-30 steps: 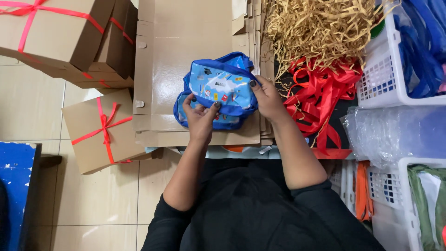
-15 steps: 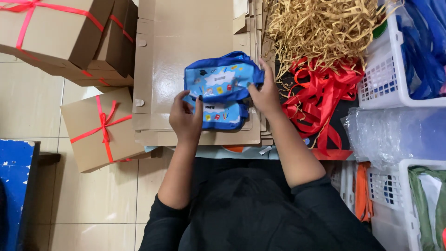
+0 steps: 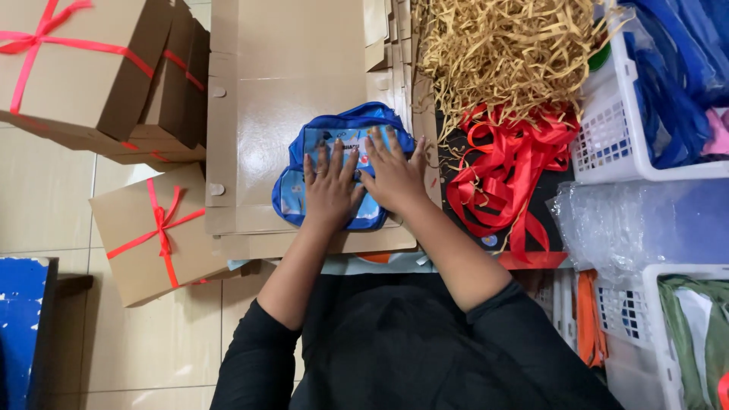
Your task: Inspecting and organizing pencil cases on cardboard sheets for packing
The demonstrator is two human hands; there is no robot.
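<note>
Both hands flat, palms down, fingers spread wide on blue printed pouch (image 3: pixel 343 144); nothing gripped, just pressed. Left hand (image 3: pixel 329 190) over lower-left part of pouch, right hand (image 3: pixel 395 176) over right part, thumbs just beside each other. Pouch lying on stack of flat cardboard sheets (image 3: pixel 258 99), near its lower right area.

Counts:
- 1 pouch under hands.
- 3 closed brown boxes with red ribbon visible at left: large one (image 3: pixel 76 68) top left, second (image 3: pixel 178 99) behind it, third (image 3: pixel 156 231) on floor tiles below.
- 1 heap of tan paper shred (image 3: pixel 509 53) upper right of pouch.
- 1 tangle of loose red ribbon (image 3: pixel 509 171) just right of right hand.
- 2 white plastic baskets: (image 3: pixel 615 144) top right, (image 3: pixel 645 304) bottom right.
</note>
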